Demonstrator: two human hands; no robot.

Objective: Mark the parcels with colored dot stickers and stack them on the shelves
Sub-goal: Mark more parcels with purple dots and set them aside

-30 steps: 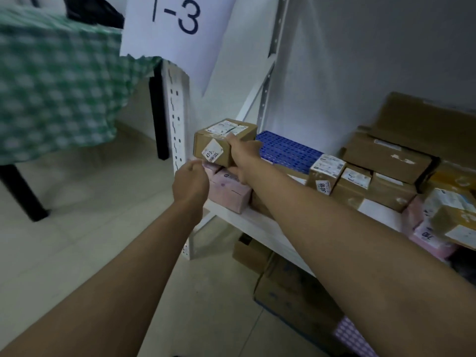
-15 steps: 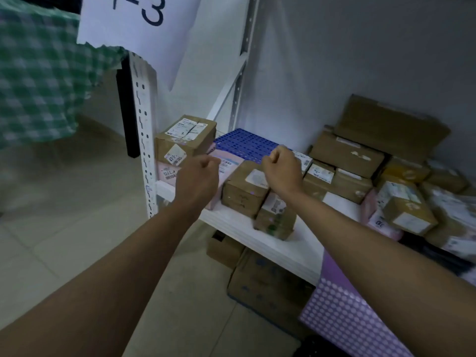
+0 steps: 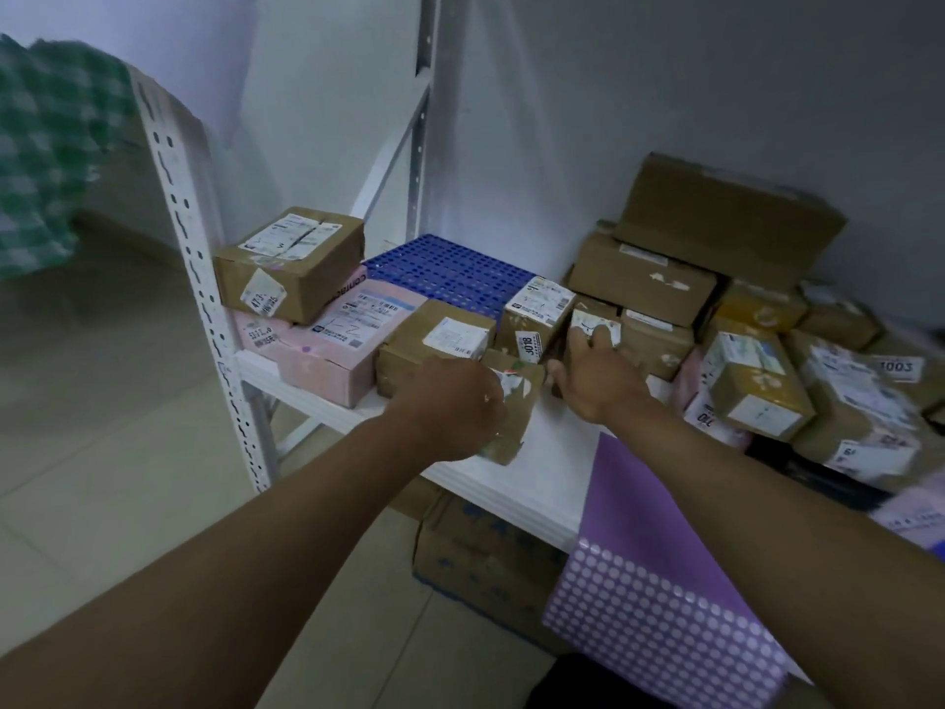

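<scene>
Dim room, plain pale grey wall (image 3: 665, 94) stood behind, light tiled floor (image 3: 102, 427) lay below, white perforated metal upright (image 3: 189, 258) and diagonal brace (image 3: 394, 161) framed the rack, green checked cloth (image 3: 46, 145) hung at the left edge.
</scene>
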